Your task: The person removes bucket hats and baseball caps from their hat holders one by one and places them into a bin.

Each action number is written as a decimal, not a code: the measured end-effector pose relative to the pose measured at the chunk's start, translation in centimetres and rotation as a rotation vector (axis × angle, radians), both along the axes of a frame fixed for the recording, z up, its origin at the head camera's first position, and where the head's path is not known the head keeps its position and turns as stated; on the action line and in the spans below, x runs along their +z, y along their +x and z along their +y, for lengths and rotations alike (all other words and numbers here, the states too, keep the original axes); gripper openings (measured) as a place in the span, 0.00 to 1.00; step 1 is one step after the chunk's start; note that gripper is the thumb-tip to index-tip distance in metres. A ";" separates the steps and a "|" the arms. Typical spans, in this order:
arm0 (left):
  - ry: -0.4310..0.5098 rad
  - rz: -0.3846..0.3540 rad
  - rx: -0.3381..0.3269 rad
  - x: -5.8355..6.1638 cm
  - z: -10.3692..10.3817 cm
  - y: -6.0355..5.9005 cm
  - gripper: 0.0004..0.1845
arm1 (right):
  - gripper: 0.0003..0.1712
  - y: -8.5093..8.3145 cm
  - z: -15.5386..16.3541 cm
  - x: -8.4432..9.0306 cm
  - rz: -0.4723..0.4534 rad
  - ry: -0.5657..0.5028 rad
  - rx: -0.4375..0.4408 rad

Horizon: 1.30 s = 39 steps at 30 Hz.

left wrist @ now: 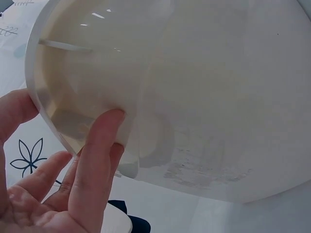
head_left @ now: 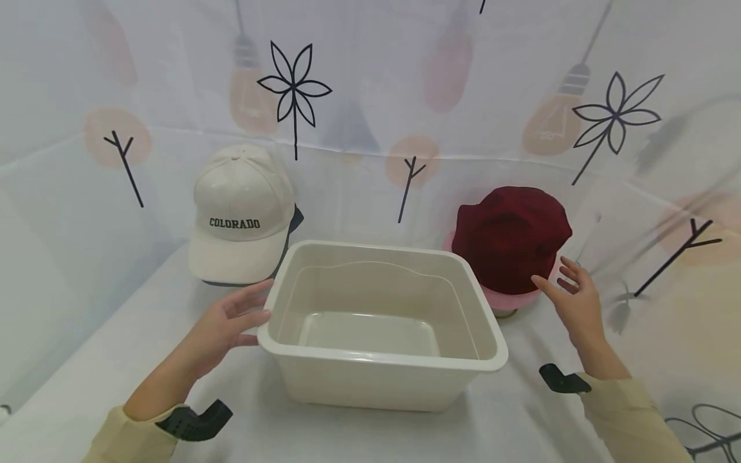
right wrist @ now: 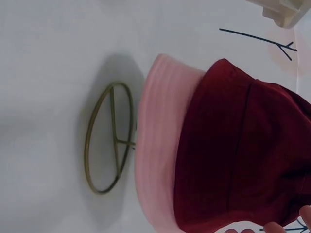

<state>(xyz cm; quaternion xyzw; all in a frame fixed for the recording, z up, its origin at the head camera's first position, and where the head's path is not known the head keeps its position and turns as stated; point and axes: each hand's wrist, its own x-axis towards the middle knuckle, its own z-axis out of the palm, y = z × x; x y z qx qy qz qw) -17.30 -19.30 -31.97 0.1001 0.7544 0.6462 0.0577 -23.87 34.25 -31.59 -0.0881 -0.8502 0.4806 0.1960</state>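
A cream plastic tub [head_left: 382, 373] stands in the middle of the white cloth, with nothing inside. My left hand [head_left: 231, 318] is at the tub's left rim with straight fingers; in the left wrist view its fingertips [left wrist: 104, 131] touch the tub wall [left wrist: 204, 97]. My right hand [head_left: 570, 292] hovers with fingers spread just right of a dark red hat [head_left: 509, 235], which sits on a pink hat [head_left: 509, 299] over a metal stand. The right wrist view shows the red hat [right wrist: 238, 155], the pink brim [right wrist: 158, 145] and the stand's ring base [right wrist: 109, 138].
A cream cap [head_left: 240, 215] lettered COLORADO sits on a stand at the back left, behind my left hand. A printed white cloth backdrop rises behind and at both sides. White tabletop lies in front of the tub.
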 end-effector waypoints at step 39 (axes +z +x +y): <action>-0.026 0.009 0.042 -0.4 0.2 0.0 0.35 | 0.39 -3.3 2.8 3.5 0.116 0.050 0.100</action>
